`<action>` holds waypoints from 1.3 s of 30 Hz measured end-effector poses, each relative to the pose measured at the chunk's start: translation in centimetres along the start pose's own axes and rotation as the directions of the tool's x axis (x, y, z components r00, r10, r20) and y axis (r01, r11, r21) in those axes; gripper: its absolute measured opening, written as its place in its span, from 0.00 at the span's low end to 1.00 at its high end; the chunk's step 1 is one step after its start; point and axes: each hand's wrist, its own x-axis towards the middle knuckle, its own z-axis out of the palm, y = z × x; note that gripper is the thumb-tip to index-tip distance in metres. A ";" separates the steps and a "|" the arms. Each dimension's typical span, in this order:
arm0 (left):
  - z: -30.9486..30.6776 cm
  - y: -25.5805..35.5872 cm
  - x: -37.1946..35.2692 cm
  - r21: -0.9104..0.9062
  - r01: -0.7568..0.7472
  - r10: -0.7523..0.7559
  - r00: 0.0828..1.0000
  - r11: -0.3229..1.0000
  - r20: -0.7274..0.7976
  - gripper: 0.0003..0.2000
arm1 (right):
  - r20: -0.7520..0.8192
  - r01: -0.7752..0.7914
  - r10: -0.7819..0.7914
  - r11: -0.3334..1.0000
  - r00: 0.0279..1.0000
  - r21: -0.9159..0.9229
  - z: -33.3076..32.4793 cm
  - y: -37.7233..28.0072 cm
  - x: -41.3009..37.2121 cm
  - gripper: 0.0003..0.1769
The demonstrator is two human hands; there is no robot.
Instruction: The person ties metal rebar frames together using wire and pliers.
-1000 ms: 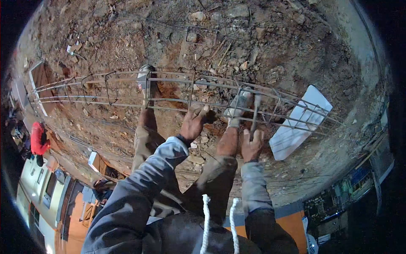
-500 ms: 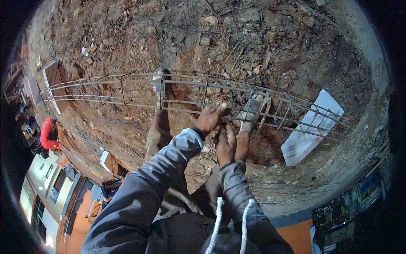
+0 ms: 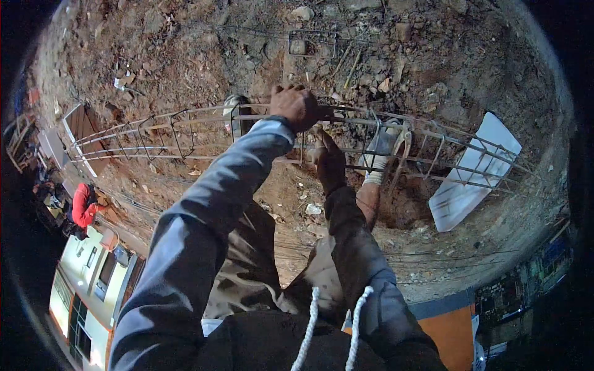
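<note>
A long rebar cage point(image 3: 185, 133) of steel bars and square stirrups lies across the rubble in front of me. My left hand point(image 3: 297, 106) is closed over an upper bar of the cage near a stirrup. Just below it, my right hand point(image 3: 328, 159) reaches in between the bars, fingers on the lower bar by the same stirrup; whether it holds tie wire is too small to tell. A pincer tool point(image 3: 403, 143) hangs on the cage to the right, apart from both hands. My two feet point(image 3: 378, 154) stand under the cage.
A white sheet point(image 3: 473, 173) lies under the cage's right end. Loose stones, dirt and a spare square stirrup point(image 3: 312, 43) cover the ground beyond. A person in a red top point(image 3: 81, 207) is at the far left. Two white cords point(image 3: 309, 328) hang from my chest.
My left hand rose from the lower bar to an upper bar. My right hand let go of the pincer, left hanging on the cage, and moved left to the stirrup.
</note>
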 end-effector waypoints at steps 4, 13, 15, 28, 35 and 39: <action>1.1 -0.2 1.5 -0.343 0.079 -0.002 0.976 0.936 0.218 0.13 | -0.017 0.298 -0.342 0.842 0.940 -0.451 1.1 0.6 0.3 0.21; -5.3 0.8 -1.1 -0.613 0.003 -0.022 0.999 0.790 -0.024 0.14 | -0.162 0.033 -0.010 0.990 0.987 0.135 3.1 2.2 1.0 0.22; -5.0 0.8 -1.6 -0.706 0.128 -0.150 0.988 0.697 0.032 0.13 | 0.034 -0.122 0.131 0.974 0.991 -0.191 0.6 -2.9 1.7 0.22; -4.7 6.7 -9.8 -0.975 0.222 -0.707 0.693 0.019 0.144 0.09 | 0.180 0.112 -0.050 0.928 0.982 -0.356 -2.3 -7.5 2.0 0.09; 0.5 5.5 -10.1 -0.765 0.271 -0.570 0.534 -0.584 0.624 0.10 | 0.368 0.253 -0.049 0.809 0.928 -0.530 -1.7 -8.6 2.6 0.06; 7.3 2.2 -8.3 -0.846 0.349 -0.502 0.857 0.403 0.114 0.08 | 0.195 0.164 -0.064 0.812 0.979 -0.560 -0.8 -8.9 2.7 0.06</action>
